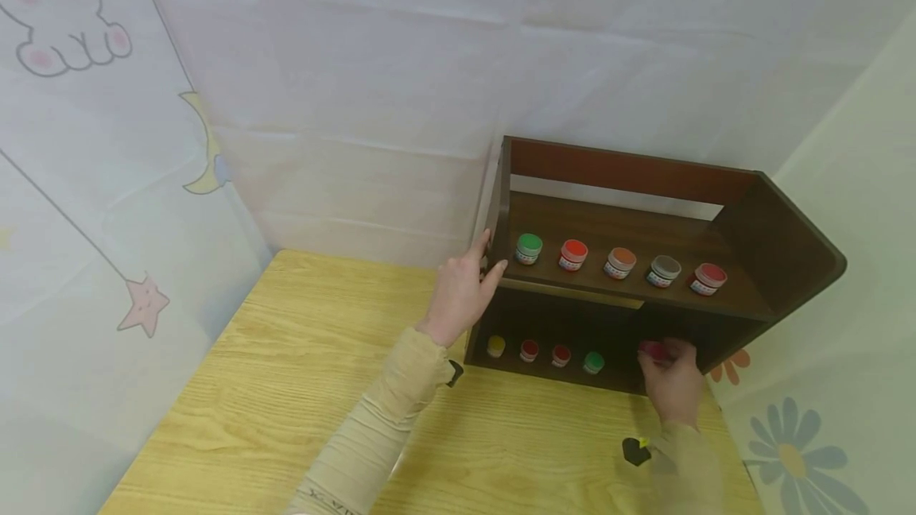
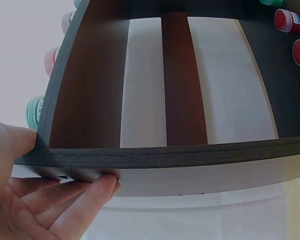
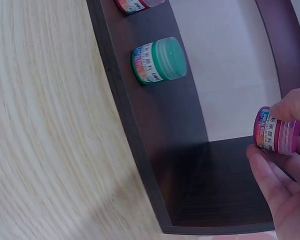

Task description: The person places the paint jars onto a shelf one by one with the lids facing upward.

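A dark brown two-tier wooden shelf (image 1: 790, 249) stands against the wall at the table's back right. My left hand (image 1: 458, 296) grips its left side panel; in the left wrist view the thumb (image 2: 24, 142) lies at the front edge and the fingers along the outer face. At the right end of the lower tier, my right hand (image 1: 674, 388) holds a small magenta paint jar (image 3: 276, 131) between thumb and fingers, its label facing the wrist camera. To the left of that hand, a green jar (image 1: 594, 362) sits on the lower board.
Lined up left of the green jar are a yellow jar (image 1: 496, 346) and two red ones (image 1: 529, 350). The upper board carries a row of several jars, from green (image 1: 529, 248) to red (image 1: 708, 279). Wall sheets meet the wooden table (image 1: 300, 356) behind and at the right.
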The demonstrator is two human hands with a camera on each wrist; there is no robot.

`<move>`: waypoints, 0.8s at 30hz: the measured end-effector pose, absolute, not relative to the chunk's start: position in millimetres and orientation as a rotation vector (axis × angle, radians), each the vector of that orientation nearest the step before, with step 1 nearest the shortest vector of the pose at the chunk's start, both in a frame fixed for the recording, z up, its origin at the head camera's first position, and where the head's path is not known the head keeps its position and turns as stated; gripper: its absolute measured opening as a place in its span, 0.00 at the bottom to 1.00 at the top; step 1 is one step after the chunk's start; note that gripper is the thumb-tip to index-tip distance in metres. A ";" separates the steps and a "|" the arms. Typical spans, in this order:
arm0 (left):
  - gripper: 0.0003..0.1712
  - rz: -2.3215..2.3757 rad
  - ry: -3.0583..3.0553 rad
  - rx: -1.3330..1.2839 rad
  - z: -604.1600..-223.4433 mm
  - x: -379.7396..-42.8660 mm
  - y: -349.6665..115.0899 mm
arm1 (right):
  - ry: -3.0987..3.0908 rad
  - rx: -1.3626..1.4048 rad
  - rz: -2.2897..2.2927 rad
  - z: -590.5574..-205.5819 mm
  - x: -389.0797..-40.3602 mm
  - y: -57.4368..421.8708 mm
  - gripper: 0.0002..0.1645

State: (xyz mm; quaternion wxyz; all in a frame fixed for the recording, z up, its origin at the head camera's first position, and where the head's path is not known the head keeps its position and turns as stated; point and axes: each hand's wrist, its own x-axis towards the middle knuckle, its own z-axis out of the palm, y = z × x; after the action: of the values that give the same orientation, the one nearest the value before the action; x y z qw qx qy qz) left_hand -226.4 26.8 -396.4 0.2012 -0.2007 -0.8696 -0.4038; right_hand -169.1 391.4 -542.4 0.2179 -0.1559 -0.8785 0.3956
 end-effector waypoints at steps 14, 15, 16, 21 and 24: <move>0.33 -1.108 -2.419 -0.564 -396.3 -226.7 26.9 | -2.582 -0.441 0.951 -573.4 -176.8 399.6 0.18; 0.33 -1.108 -2.420 -0.563 -396.2 -226.7 26.8 | -2.586 -0.438 0.955 -575.4 -176.8 400.0 0.17; 0.34 -1.109 -2.421 -0.563 -396.4 -226.9 26.8 | -2.586 -0.433 0.954 -577.6 -176.8 400.2 0.17; 0.34 -1.126 -2.429 -0.562 -396.6 -226.4 26.5 | -2.607 -0.413 0.954 -586.4 -176.7 400.7 0.18; 0.34 -1.120 -2.421 -0.565 -397.3 -226.9 26.7 | -2.618 -0.420 0.968 -589.0 -176.2 400.1 0.22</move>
State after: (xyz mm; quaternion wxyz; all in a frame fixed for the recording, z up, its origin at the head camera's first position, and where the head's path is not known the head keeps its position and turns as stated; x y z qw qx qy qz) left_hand -226.9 26.7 -397.3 0.2062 -0.2027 -0.8689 -0.4018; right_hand -176.2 400.1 -589.0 0.1585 -0.1468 -0.9158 0.3386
